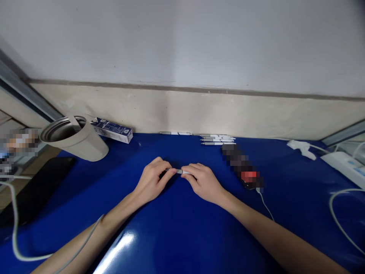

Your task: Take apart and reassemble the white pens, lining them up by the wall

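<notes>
Both hands meet over the middle of the blue table, with a grey and white pen [179, 171] between them. My left hand [153, 179] pinches the pen's grey tip end between thumb and fingers. The white end sits in the closed fingers of my right hand [203, 182], which hide part of it. Beyond the hands, one white and grey pen [176, 133] lies near the wall. Several similar pens [218, 139] lie side by side to its right.
On the left stand a light cup [82, 140], a blue and white box [114, 130] and a dark flat object [42, 186]. To the right are a partly pixelated phone-like device [241, 165] with a cable, crumpled white tissue [302, 148] and a power strip [346, 165]. A wall closes the back.
</notes>
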The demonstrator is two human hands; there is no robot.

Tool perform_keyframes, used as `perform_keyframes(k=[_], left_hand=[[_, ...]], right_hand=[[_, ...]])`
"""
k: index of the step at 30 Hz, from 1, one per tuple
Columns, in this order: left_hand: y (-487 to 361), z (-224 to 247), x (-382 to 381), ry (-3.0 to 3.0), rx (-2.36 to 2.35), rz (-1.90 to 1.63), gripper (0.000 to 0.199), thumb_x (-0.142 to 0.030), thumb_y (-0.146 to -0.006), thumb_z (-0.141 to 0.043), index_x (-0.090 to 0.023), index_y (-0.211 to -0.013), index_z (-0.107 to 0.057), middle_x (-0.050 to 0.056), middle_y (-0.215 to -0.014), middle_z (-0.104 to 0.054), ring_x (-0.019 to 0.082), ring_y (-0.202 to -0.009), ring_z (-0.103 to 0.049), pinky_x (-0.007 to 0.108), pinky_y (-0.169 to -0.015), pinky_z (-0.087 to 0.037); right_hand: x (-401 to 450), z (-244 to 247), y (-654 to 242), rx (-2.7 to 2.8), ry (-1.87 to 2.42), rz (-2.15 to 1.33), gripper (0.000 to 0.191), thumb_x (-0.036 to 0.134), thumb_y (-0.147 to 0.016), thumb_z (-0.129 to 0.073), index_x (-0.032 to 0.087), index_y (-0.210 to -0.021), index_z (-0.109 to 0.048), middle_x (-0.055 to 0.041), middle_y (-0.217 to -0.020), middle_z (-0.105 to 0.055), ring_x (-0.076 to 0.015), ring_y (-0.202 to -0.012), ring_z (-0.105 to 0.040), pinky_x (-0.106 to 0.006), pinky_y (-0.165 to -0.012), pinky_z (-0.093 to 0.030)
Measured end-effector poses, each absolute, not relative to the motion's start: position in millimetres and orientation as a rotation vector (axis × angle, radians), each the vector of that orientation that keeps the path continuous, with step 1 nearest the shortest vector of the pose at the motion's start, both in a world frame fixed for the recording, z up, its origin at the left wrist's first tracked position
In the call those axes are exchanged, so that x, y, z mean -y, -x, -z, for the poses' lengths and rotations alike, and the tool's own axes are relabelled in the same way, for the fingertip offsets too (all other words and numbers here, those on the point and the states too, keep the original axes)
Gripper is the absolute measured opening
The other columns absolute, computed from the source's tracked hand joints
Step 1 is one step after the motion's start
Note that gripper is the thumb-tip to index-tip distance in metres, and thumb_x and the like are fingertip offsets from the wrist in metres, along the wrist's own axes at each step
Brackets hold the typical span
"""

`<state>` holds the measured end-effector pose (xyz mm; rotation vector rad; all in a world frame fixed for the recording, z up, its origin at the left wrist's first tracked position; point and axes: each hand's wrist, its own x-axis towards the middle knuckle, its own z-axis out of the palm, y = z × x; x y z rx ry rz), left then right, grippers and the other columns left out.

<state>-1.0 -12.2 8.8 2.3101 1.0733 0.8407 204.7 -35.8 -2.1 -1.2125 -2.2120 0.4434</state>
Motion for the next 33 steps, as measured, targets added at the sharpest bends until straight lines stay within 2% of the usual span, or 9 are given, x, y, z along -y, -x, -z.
perform_keyframes(k=[7,15,18,21,26,33], left_hand=[[-1,-9,11,-2.314,-1.047,-0.857,0.027,-0.034,-0.096,-0.044,-0.018,-0.08,-0.059,0.002,-0.074,-0.059,0.017,-0.075,-0.049,0.029,-0.069,-0.039],[-2,-2,7,-1.899,-1.32,-1.031,0.023,-0.04,-0.094,-0.045,-0.02,-0.093,-0.057,-0.002,-0.073,-0.055,0.013,-0.066,-0.052,0.025,-0.062,-0.039],[-1,1,5,-1.776,-1.409,-1.142,0.024,-0.039,-0.091,-0.049,-0.019,-0.104,-0.048,-0.002,-0.075,-0.053,0.012,-0.063,-0.052,0.025,-0.06,-0.041],[-2,3,6,-1.801,-1.466,-1.153,0.021,-0.037,-0.091,-0.047,-0.019,-0.102,-0.046,-0.003,-0.074,-0.05,0.012,-0.058,-0.049,0.026,-0.058,-0.041],[-2,1,9,-1.95,-1.395,-1.11,0.01,-0.026,-0.09,-0.045,-0.02,-0.095,-0.05,-0.001,-0.074,-0.053,0.015,-0.066,-0.053,0.026,-0.06,-0.04],[-2,-3,13,-2.07,-1.322,-1.062,0.009,-0.022,-0.088,-0.046,-0.02,-0.091,-0.054,0.002,-0.077,-0.057,0.018,-0.075,-0.055,0.029,-0.065,-0.04]], right_hand=[[34,-5,-206,2.194,1.176,-0.555,0.021,0.023,-0.096,-0.045,0.021,-0.087,-0.063,-0.0003,-0.079,-0.064,-0.0131,-0.072,-0.057,-0.027,-0.069,-0.041],[36,-6,-202,2.06,1.299,-0.469,0.02,0.023,-0.093,-0.046,0.02,-0.103,-0.063,-0.0014,-0.078,-0.058,-0.0132,-0.064,-0.053,-0.026,-0.061,-0.041],[33,-6,-204,2.096,1.361,-0.32,0.019,0.022,-0.093,-0.046,0.019,-0.1,-0.063,-0.0038,-0.082,-0.061,-0.0167,-0.072,-0.056,-0.03,-0.067,-0.044],[27,-8,-206,2.206,1.423,-0.093,0.021,0.021,-0.092,-0.045,0.019,-0.099,-0.064,-0.0057,-0.084,-0.063,-0.0203,-0.08,-0.055,-0.035,-0.075,-0.045],[3,-13,-193,2.39,1.506,0.261,0.023,0.022,-0.093,-0.044,0.019,-0.1,-0.066,-0.0083,-0.086,-0.063,-0.0219,-0.084,-0.053,-0.036,-0.079,-0.044],[-61,-28,-190,2.427,1.579,0.353,0.023,0.023,-0.091,-0.049,0.016,-0.106,-0.065,-0.0118,-0.1,-0.061,-0.0245,-0.099,-0.053,-0.037,-0.085,-0.04]])
